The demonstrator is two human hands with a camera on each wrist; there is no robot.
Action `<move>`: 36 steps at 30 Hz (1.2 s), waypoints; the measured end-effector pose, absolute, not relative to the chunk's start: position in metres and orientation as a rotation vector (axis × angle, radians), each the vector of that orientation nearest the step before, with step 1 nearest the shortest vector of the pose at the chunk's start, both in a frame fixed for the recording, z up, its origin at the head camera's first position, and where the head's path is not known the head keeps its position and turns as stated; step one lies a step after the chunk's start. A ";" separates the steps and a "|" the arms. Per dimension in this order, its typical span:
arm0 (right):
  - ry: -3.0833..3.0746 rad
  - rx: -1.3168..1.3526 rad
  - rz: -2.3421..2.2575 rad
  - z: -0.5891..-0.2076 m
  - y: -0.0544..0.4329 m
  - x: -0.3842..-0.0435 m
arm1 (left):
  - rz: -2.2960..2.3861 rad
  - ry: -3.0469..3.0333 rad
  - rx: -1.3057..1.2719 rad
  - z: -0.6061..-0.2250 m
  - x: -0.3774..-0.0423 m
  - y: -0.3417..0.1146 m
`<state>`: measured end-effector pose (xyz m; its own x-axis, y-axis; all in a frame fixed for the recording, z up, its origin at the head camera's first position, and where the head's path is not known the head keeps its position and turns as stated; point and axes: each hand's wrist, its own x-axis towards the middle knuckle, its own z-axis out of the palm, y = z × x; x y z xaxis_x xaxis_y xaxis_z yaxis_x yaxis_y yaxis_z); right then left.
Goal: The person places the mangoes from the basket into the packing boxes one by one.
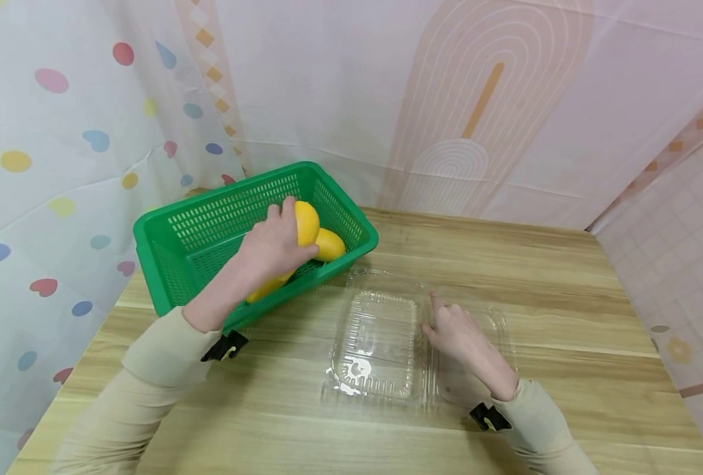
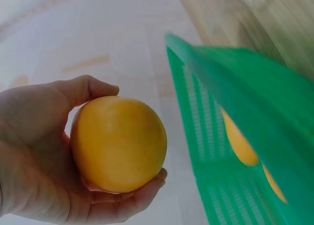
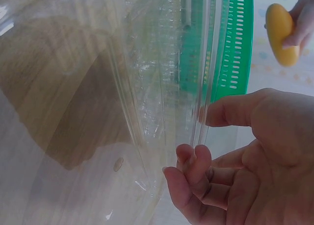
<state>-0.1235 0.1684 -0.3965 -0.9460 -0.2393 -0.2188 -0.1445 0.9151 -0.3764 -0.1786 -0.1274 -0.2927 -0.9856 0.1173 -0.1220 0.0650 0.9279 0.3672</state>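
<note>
My left hand [image 1: 274, 244] grips a yellow mango [image 1: 306, 223] above the green basket [image 1: 250, 175]. In the left wrist view its thumb and fingers curl round the mango [image 2: 120, 144], whose rounded end faces the camera. More mangoes lie in the basket, one of them a mango [image 1: 330, 245] at its right end. My right hand [image 1: 461, 333] is at the middle ridge of a clear plastic clamshell container [image 1: 381, 343], which lies spread open on the table. Thumb and curled fingers of the right hand [image 3: 235, 161] hold that ridge in the right wrist view.
The basket stands at the back left of the wooden table [image 1: 565, 316], its near side close to the container. Behind hangs a patterned curtain [image 1: 339, 86], and another patterned sheet [image 1: 684, 264] borders the right side.
</note>
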 end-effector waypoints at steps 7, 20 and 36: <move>2.832 -0.304 -0.504 -0.397 0.169 -0.124 | 0.575 2.975 0.237 -0.295 -0.163 -0.100; 2.829 -0.311 -0.510 -0.398 0.168 -0.124 | 0.551 2.954 0.302 -0.315 -0.152 -0.065; 2.783 -0.277 -0.555 -0.396 0.169 -0.124 | 0.440 2.910 0.309 -0.359 -0.151 -0.029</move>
